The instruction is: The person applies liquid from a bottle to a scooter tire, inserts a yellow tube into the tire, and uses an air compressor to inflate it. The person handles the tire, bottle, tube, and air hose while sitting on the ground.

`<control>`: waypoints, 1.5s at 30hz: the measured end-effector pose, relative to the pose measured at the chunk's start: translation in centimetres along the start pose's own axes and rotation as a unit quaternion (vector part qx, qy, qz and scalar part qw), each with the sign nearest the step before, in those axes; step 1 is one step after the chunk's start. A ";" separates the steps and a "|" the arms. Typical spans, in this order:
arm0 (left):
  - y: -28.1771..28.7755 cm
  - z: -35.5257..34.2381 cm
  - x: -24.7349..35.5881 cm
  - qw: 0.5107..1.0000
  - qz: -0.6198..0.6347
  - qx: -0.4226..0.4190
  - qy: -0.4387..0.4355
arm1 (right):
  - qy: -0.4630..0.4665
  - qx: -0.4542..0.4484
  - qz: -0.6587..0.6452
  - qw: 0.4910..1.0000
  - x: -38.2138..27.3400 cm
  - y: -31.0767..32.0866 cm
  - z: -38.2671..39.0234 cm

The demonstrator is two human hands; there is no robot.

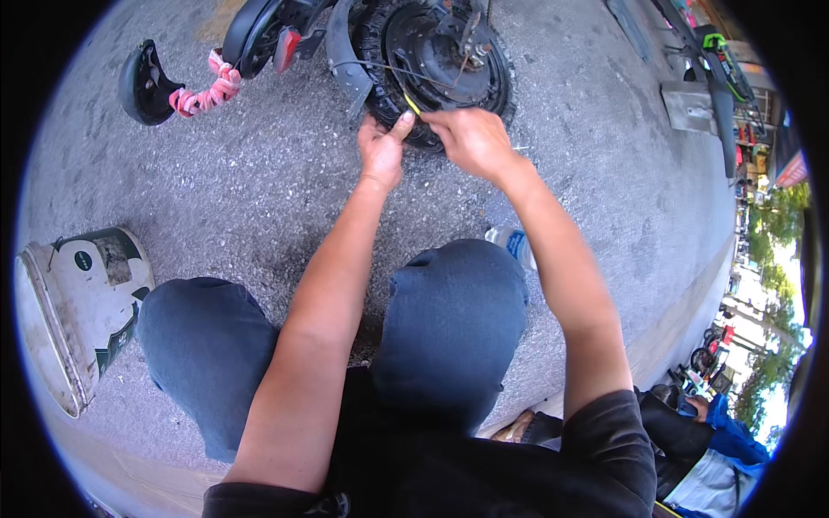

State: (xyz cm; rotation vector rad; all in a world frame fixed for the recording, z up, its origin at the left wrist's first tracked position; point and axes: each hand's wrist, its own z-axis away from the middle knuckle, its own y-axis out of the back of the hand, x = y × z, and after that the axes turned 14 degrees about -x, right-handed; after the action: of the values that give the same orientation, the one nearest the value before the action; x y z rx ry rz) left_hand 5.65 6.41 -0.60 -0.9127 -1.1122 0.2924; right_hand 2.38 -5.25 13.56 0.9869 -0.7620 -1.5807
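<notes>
One slim yellow tool (413, 105) was seen in the upper middle of the frame, laid across the lower left of the tyre (382, 97), its long axis slanted from upper left to lower right. Its lower end was met by the right hand (475, 142), the nearer one, whose fingers were bent together and apparently clamped on it, though the grip was partly hidden. From that hand, the tool was pointed up and to the left. The left hand (382, 154) was set just below, clamped on the tyre's edge, thumb beside the tool. Farther left, a curved mudguard (347, 65) was seen.
</notes>
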 end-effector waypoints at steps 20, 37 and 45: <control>-2.7 -1.5 -2.4 0.982 0.065 0.167 -0.058 | 0.076 0.162 -0.088 0.980 -1.2 -1.4 -1.6; -1.2 -5.0 1.2 0.981 0.087 0.159 -0.062 | 0.047 0.030 -0.048 0.997 2.9 -1.3 1.4; -1.8 -3.3 0.6 0.991 -0.013 0.111 -0.067 | 0.024 0.081 -0.039 0.996 0.9 -2.3 -3.4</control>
State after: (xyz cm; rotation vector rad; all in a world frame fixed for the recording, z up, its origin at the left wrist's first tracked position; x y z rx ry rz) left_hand 8.36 4.05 0.67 -0.6888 -1.1882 0.4527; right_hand 4.30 -5.58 9.78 1.1822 -0.8368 -1.5742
